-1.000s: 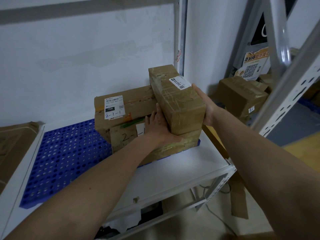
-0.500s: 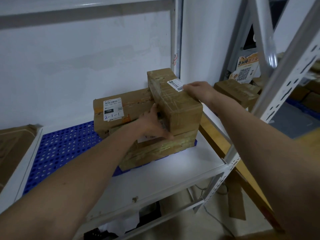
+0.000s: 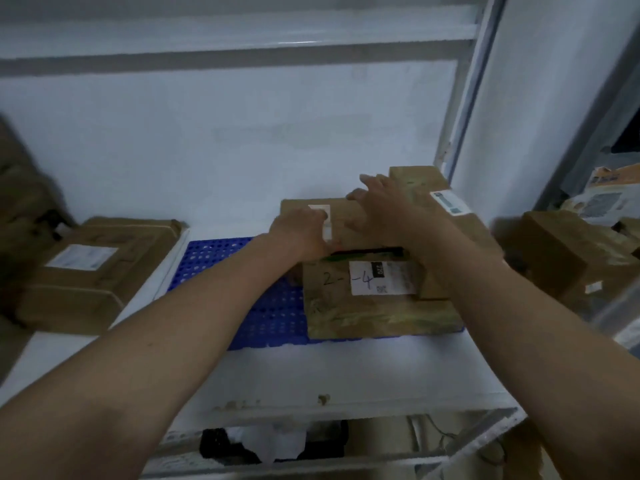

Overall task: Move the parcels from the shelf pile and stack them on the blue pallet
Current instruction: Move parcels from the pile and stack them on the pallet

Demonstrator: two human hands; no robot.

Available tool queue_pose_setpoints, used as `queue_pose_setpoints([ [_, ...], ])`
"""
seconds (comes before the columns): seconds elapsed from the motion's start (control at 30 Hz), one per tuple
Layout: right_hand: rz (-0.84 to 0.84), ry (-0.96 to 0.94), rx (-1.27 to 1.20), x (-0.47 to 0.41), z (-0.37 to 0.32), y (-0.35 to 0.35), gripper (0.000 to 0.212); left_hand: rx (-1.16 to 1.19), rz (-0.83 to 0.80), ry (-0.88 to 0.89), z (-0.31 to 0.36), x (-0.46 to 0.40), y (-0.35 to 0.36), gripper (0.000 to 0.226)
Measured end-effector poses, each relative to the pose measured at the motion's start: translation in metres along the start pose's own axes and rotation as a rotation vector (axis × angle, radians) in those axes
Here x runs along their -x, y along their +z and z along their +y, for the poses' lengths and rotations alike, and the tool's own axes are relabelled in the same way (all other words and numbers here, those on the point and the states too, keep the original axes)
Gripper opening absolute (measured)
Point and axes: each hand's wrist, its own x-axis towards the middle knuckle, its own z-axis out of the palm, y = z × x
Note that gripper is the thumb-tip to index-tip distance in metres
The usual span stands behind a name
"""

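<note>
Two hands on stacked parcels, head view: left hand (image 3: 300,233) rests atop rear parcel (image 3: 341,220), fingers curled over it; right hand (image 3: 384,206) spread flat, holding nothing, beside long parcel (image 3: 450,216). Bottom parcel (image 3: 377,306) lies on blue pallet (image 3: 221,258). Labels blurred; left fingertips hidden.

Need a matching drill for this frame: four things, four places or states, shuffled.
Things:
1. pallet
2. parcel marked 2-1-4
3. parcel with white label, far left
4. left hand

Places or states:
A. lies on the blue pallet, at the front of the stack
B. on the parcel at the back of the stack
C. blue, perforated, on the white shelf
D. off the pallet, to its left

Pairs: 1-C, 2-A, 3-D, 4-B
</note>
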Motion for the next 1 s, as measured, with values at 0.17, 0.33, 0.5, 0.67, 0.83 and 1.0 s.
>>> queue_pose_setpoints([
  [0.17,-0.133,-0.136,-0.140,-0.027,-0.067,0.021,0.058,-0.011,-0.081,-0.158,-0.065,0.038,0.005,0.063],
  [0.33,-0.266,-0.205,-0.149,-0.041,-0.139,0.039,0.063,0.000,-0.119,-0.287,-0.136,0.079,0.011,0.063],
  [0.5,-0.367,-0.297,-0.162,-0.060,-0.220,0.055,0.067,0.069,-0.106,-0.410,-0.213,0.125,0.017,0.061],
  [0.67,-0.440,-0.354,-0.240,-0.067,-0.313,0.082,0.065,0.131,-0.139,-0.505,-0.292,0.176,0.033,0.056],
  [0.83,-0.476,-0.307,-0.417,-0.065,-0.391,0.106,0.064,0.205,-0.120,-0.615,-0.360,0.213,0.049,0.069],
  [1.0,-0.490,-0.083,-0.806,-0.064,-0.441,0.126,0.036,0.229,-0.133,-0.593,-0.400,0.229,0.070,0.088],
])
